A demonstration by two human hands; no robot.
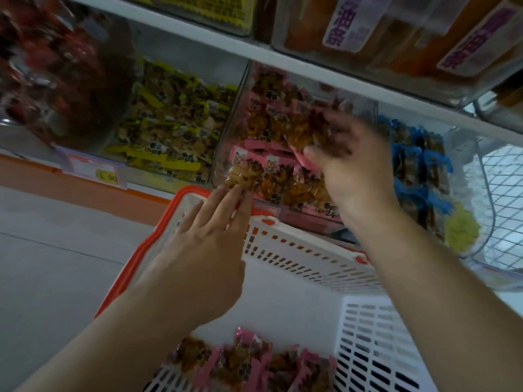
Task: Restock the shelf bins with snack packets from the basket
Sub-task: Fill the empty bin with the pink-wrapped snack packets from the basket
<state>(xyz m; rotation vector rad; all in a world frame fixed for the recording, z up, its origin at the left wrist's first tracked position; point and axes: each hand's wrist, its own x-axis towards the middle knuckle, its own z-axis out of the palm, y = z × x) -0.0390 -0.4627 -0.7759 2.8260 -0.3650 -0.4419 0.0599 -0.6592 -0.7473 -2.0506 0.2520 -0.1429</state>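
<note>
Now the right hand [343, 162] pinches a pink packet [308, 131] over the pink bin [283, 154]; left fingers [226, 202], straight and together, touch its front edge. Overfull — packets could slide out.

"油条" on purple bin label [347, 22]
</note>
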